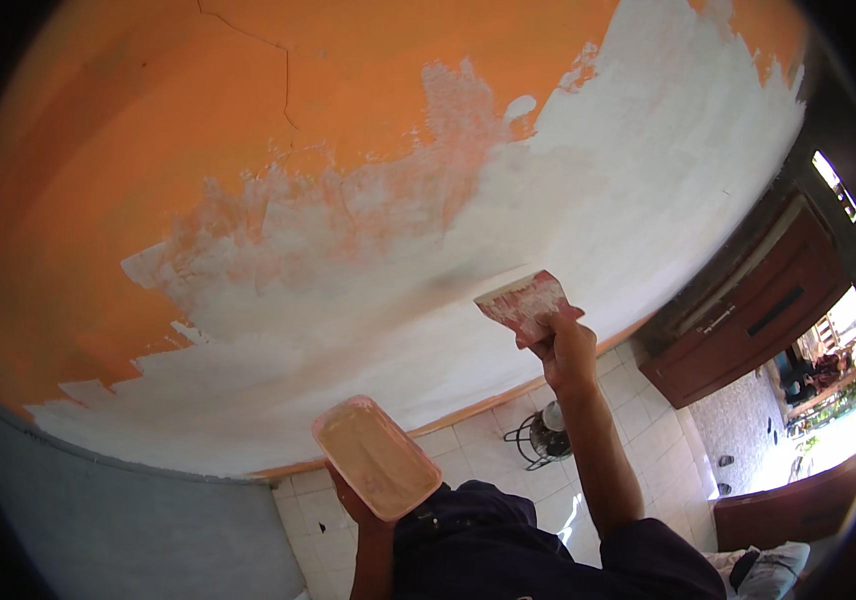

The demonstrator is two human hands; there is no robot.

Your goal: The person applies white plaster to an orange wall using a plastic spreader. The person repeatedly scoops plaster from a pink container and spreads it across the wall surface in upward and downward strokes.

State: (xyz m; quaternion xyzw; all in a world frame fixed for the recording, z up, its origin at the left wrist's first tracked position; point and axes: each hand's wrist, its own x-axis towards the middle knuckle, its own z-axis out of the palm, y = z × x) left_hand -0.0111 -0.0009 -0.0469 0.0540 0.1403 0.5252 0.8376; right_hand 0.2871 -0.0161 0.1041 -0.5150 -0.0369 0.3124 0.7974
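In front of me rises an orange wall (pixel 148 150), its lower and right parts covered with a white coat (pixel 598 200) that has ragged, streaky edges. My right hand (pixel 573 352) grips a wide, flat putty scraper (pixel 526 303), reddish and smeared with white. The scraper's far edge lies at or very near the white coat; contact cannot be told. Low at centre, my left hand (pixel 352 503) supports a pinkish rectangular tub (pixel 416 498) from beneath and the side. Pale residue coats the inside of the tub, and most of my left fingers are hidden behind it.
A black wire stand (pixel 520 437) with a dark round object sits on the white floor tiles (pixel 463 462) near the wall's foot. Brown door panels (pixel 748 310) flank a bright doorway at right. A grey wall (pixel 128 520) adjoins at left. Pale cloth or plastic (pixel 773 570) lies lower right.
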